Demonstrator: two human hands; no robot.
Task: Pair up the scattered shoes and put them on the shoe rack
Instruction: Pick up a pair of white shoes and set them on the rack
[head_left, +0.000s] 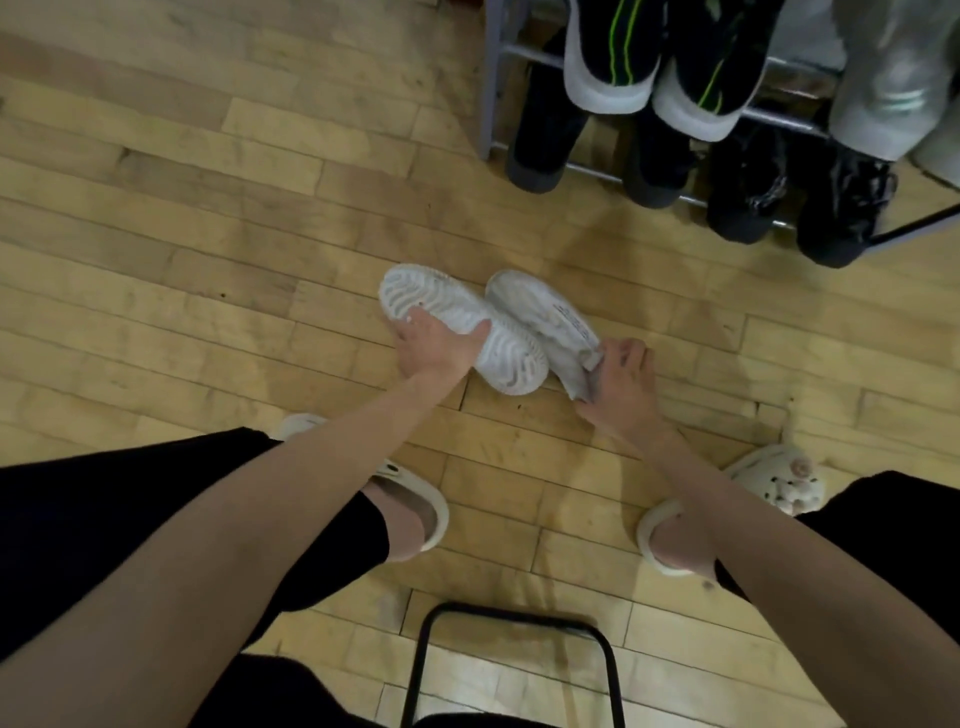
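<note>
Two white sneakers lie side by side on the wooden floor in front of me. The left sneaker (511, 358) is turned sole up, and my left hand (434, 345) grips it across the middle. The right sneaker (540, 312) lies on its side, and my right hand (618, 376) holds it at the heel. The metal shoe rack (491, 78) stands at the upper right, a short way beyond the sneakers. It holds a black pair with green stripes and white soles (654, 57) on an upper bar and several black shoes (540, 135) below.
A grey shoe (888, 78) sits at the rack's right end. My feet wear cream clogs (431, 514) (769, 483) on the floor below my hands. A black metal frame (511, 654) stands between my knees at the bottom edge. Bare wooden floor stretches to the left.
</note>
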